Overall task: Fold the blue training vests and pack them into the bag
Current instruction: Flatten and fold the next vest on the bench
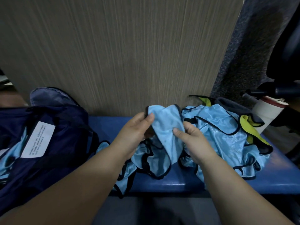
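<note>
Left hand (133, 133) and right hand (193, 143) hold one blue vest (165, 127), fingers (150, 117) clamped on its cloth, over the blue table (162, 181). More vests (227, 135) heaped just right. Dark bag (65, 127) left. Wood panel (129, 54) behind.

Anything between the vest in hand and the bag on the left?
Nothing visible. The left hand and right hand pinch the vest above the bench; the bag lies to its left, bare bench between. The pile of loose vests sits on the right, off that path. How open the bag's mouth is cannot be told.
</note>
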Available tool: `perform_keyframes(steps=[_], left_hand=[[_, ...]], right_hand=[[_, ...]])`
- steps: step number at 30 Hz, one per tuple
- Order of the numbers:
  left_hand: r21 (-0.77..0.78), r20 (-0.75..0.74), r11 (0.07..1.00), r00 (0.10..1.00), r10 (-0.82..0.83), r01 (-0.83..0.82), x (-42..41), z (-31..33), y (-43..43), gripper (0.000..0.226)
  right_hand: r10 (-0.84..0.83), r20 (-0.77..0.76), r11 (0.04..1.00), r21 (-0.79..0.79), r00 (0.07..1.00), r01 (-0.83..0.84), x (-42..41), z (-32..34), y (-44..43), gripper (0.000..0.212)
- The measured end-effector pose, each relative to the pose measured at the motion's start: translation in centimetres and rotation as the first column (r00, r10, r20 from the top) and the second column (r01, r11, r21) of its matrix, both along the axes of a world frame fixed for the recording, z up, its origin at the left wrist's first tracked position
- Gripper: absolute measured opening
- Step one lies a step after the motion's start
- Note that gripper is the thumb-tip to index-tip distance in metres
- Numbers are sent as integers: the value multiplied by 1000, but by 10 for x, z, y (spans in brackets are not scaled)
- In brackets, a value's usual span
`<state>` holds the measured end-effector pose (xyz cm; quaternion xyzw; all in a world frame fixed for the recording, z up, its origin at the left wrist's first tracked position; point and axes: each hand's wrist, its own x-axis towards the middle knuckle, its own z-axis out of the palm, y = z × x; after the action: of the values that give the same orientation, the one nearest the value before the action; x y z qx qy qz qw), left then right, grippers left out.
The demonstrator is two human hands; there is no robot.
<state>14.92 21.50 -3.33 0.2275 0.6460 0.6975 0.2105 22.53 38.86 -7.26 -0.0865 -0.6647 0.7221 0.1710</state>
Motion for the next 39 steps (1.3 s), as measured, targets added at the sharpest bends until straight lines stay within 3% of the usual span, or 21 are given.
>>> perform_keyframes(steps=[3, 5, 7, 9, 12, 15, 17, 19, 21, 26, 29, 31, 33, 36, 39], left_hand=[[-343, -255, 938, 966, -50, -42, -12, -17, -4, 49], [-658, -429, 735, 884, -187, -164, -21, -34, -9, 64], [-830, -439, 513, 825, -357, -220, -27, -52, -16, 87], [-869, -390, 459, 826, -406, -184, -36, -73, -25, 102], [-794, -413, 580, 864, -290, -185, -44, -87, -32, 89], [-703, -516, 638, 842, -154, -314, -47, -81, -33, 29], [-661, -556, 638, 829, -64, -394, -50, -75, -36, 17], [-629, -531, 652, 847, 37, -423, -53, -66, -37, 25], [-565, -451, 732, 885, 112, -380, -50, -54, -32, 31], [-303, -348, 952, 935, -75, -37, -21, -17, -8, 63], [-230, -287, 968, 944, -163, 97, -7, -6, 11, 99], [-225, -243, 970, 958, -150, 95, -5, -3, 18, 110], [-260, -241, 965, 966, -92, 28, -6, -5, 18, 88], [-367, -370, 924, 928, -37, -109, -15, -10, 11, 28], [-342, -372, 901, 919, 130, -266, -23, -7, 4, 5]], right_hand=[[-127, -42, 972, -206, 991, 116, -2, 4, 6, 16], [-230, -41, 922, -328, 972, 204, -3, 6, 15, 17], [-327, -39, 866, -413, 944, 283, -2, 10, 24, 16], [-389, -44, 825, -461, 920, 327, 1, 13, 31, 17], [-465, -43, 777, -500, 884, 383, 7, 19, 39, 23], [-514, 9, 776, -420, 858, 470, 9, 20, 46, 13], [-561, 38, 777, -320, 827, 542, 10, 20, 48, 8], [-581, 15, 796, -196, 814, 572, 11, 21, 48, 6], [-540, -22, 839, -81, 841, 537, 10, 20, 43, 5], [-319, -36, 899, 304, 947, 315, 3, 15, 13, 17], [-100, -39, 895, 434, 994, 107, 2, 12, -8, 36], [13, -11, 897, 442, 1000, -7, 3, 10, -18, 47], [71, 8, 894, 443, 997, -67, 2, 7, -20, 51], [124, -4, 920, 376, 992, -114, 3, 7, -15, 48], [37, -71, 970, 243, 997, -19, 5, 11, -7, 45]])
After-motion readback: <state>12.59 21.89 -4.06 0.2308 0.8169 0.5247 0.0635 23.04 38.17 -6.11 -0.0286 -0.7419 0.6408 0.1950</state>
